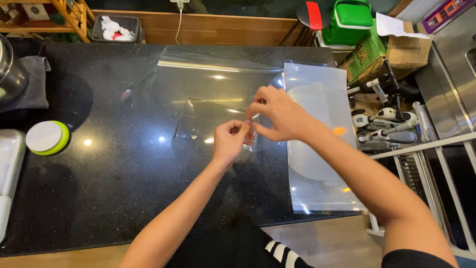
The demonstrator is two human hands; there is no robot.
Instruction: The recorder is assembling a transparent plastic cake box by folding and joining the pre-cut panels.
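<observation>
Hands meet over the middle of the black speckled counter [99, 164], and both are working the same spot: the left hand [229, 144] has thumb and fingers pinched shut on the near right corner of a clear plastic sheet [210, 121], while the right hand [277, 116] comes in from above with its fingertips closed on that same corner, the other fingers curled loosely. That sheet is see-through and glossy, lifted and folded into a shallow tent just beyond the hands, its creases catching bright ceiling glare, with a larger clear layer spread flat behind it toward the back of the counter. Whether the corner is one layer or two stuck together, I cannot tell; the fingers cover it. Risk here, as I judge it, is simple: film this thin and slick could slip out of the pinch, or crease and tear if the two hands pull apart too hard. A sharp tug might also drag the whole sheet across the smooth stone. Just to the right lies a long clear bag [317, 144] holding something pale and round, its near end overhanging the counter edge, so a stray elbow could knock it off. Well away to the left sits a white and green round lid [47, 137], out of harm's way.
</observation>
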